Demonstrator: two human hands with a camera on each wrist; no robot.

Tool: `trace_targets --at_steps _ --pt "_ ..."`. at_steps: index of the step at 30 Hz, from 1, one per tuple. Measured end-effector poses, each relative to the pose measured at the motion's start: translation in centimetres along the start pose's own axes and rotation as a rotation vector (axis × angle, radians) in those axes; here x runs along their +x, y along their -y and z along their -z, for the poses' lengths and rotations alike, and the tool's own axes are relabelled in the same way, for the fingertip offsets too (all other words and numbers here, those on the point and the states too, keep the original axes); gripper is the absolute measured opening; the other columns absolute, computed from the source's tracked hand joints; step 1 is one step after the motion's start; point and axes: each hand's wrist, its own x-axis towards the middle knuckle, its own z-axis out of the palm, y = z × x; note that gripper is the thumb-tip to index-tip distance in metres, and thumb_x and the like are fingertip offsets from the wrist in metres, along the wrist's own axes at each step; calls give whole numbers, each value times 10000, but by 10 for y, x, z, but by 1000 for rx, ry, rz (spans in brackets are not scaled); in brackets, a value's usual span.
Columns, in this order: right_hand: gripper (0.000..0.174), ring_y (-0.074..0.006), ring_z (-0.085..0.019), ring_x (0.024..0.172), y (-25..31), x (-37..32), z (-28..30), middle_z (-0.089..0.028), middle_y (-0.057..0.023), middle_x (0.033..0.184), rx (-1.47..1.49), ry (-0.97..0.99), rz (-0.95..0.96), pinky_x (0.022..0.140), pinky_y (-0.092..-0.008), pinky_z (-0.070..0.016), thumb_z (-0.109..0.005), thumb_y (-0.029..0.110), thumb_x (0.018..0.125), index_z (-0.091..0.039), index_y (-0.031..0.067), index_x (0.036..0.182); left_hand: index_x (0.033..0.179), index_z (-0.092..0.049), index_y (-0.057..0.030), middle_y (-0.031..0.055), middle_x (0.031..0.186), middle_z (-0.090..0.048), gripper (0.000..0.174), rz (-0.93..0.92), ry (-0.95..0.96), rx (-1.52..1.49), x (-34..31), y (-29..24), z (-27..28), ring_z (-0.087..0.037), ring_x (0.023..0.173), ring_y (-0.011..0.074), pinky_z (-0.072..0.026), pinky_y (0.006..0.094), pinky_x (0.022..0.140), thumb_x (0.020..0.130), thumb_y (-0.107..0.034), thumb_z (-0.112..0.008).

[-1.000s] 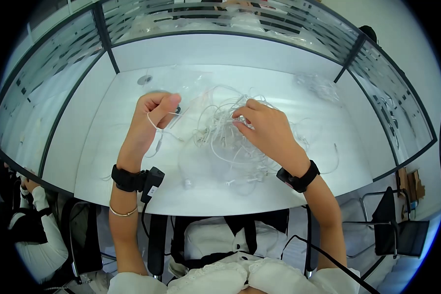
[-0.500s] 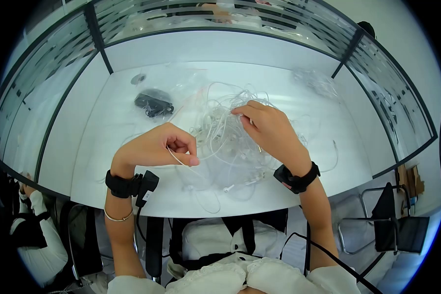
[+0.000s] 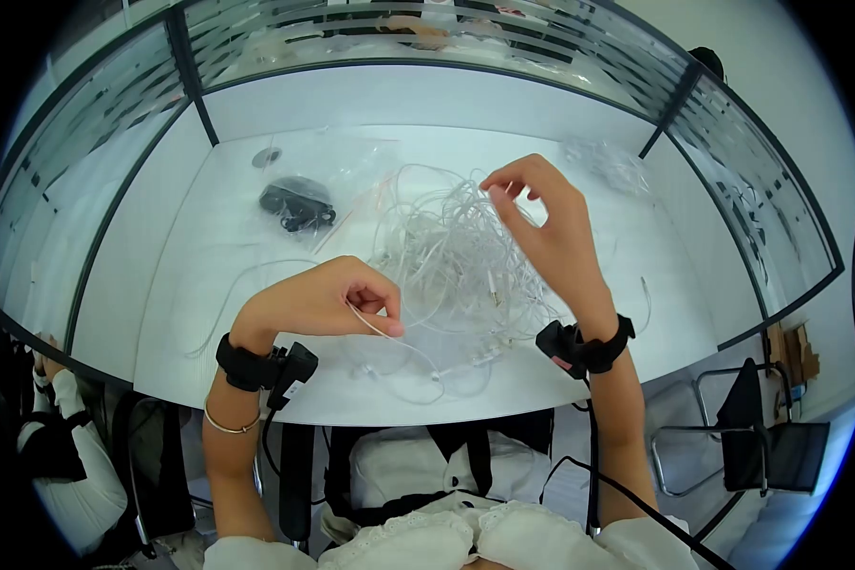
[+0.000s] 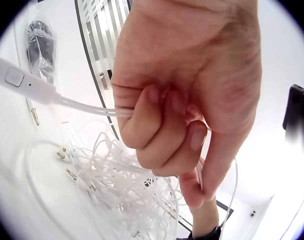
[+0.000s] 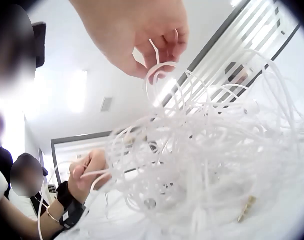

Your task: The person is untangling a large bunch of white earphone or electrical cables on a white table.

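Observation:
A tangled heap of white earphone cables (image 3: 446, 247) lies mid-table, gold plugs (image 4: 72, 174) showing among the strands. In front of it, my left hand (image 3: 337, 299) curls its fingers around a white earphone cable (image 4: 94, 107). The inline remote (image 4: 29, 86) of that cable hangs out on one side of the fist, in the left wrist view. Over the heap's far right part is my right hand (image 3: 546, 204). Its thumb and fingertips pinch a looped cable strand (image 5: 159, 67) that rises out of the tangle in the right wrist view.
A clear bag with a black item (image 3: 299, 204) sits at the back left, beside flat clear plastic (image 3: 366, 161). More crumpled plastic (image 3: 608, 163) lies at the back right. Low partitions (image 3: 427, 90) enclose the table (image 3: 199, 313) at the back and sides.
My left hand has come down from near the black item toward the table's front, cable still in its grip. My right hand has lifted up and away, over the far part of the heap.

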Motion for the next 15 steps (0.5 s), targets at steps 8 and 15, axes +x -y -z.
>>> trace_targets --at_steps 8,15 --pt "172 -195 -623 877 -32 24 -3 -684 -74 973 -76 463 53 792 -321 -464 -565 130 910 -676 52 1017 751 -617 -18 -61 570 -320 174 -39 47 1 2 6 -2 -279 549 56 -254 247 505 846 -129 -712" --pt "179 -177 -599 812 -39 20 3 -682 -65 967 71 355 -127 752 -302 -464 -576 138 901 -662 41 1025 764 -622 -17 -62 565 -336 166 -63 20 41 1 5 -2 -282 544 53 -243 245 501 842 -128 -717"
